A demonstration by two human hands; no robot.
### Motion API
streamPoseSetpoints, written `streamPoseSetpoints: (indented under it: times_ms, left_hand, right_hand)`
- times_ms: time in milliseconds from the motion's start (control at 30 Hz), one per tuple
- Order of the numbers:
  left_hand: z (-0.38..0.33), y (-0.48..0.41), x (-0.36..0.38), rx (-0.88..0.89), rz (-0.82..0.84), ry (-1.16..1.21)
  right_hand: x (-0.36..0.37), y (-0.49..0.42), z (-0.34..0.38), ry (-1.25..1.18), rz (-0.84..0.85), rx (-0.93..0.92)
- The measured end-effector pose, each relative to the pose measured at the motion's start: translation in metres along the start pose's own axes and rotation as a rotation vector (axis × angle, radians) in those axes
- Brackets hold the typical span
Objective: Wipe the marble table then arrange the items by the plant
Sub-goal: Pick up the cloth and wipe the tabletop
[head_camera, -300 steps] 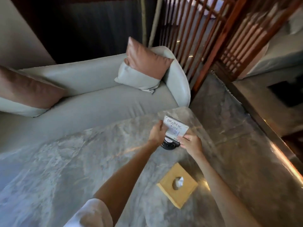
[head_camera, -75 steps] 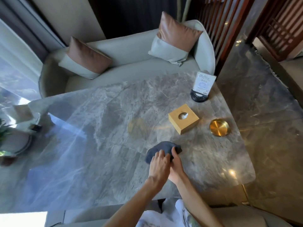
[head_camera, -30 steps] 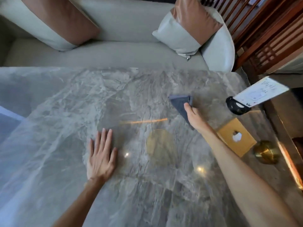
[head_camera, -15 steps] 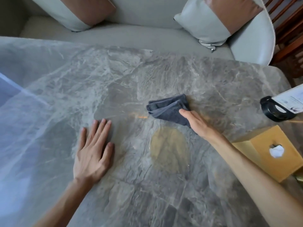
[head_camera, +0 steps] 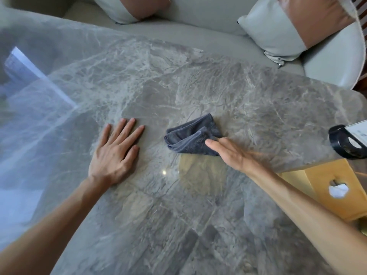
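Cloth [head_camera: 193,136], dark grey and bunched into soft folds, is pressed flat near the middle of the grey-veined marble bench [head_camera: 178,225] by the right hand [head_camera: 230,153], its fingers [head_camera: 213,144] extended rather than clenched. The left hand [head_camera: 114,153] is laid palm-down just beside it, fingers spread and holding nothing. A wooden tissue box [head_camera: 335,187] and a black card stand [head_camera: 346,142] are seen at the right edge. A pale sofa [head_camera: 198,34] with two cushions is set behind.

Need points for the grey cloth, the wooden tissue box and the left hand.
grey cloth [head_camera: 188,135]: head view, on its bunched folds.
wooden tissue box [head_camera: 335,175]: head view, on its top face.
left hand [head_camera: 113,155]: head view, on the back of the hand.
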State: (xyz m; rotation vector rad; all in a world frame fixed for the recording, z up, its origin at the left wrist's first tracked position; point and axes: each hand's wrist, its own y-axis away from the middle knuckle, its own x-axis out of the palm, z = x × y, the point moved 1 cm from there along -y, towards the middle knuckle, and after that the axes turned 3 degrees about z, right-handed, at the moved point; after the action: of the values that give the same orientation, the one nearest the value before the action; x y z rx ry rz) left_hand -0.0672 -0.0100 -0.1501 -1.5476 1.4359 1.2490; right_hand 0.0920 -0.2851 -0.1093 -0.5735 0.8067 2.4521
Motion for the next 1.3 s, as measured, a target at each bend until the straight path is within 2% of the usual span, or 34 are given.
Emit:
streamPoseSetpoints:
  times_ms: [500, 767, 967, 1167, 1300]
  left_hand:
    - [0.006, -0.003, 0.003, 0.004, -0.003, -0.004]
    - [0.004, -0.003, 0.001, 0.01, -0.01, 0.005]
    - [0.004, -0.001, 0.001, 0.009, -0.001, -0.009]
    - [0.004, -0.001, 0.001, 0.008, -0.009, -0.015]
    - [0.004, -0.001, 0.002, 0.017, -0.015, -0.007]
  right_hand:
    - [-0.001, 0.004, -0.009, -0.01, 0.112, -0.125]
    - [-0.009, 0.002, -0.013, 0.012, 0.162, -0.068]
    - [-0.006, 0.008, -0.014, -0.036, 0.162, -0.093]
    - [0.006, 0.038, -0.029, -0.189, 0.035, -0.045]
    - [0.024, 0.064, -0.036, -0.216, -0.113, 0.015]
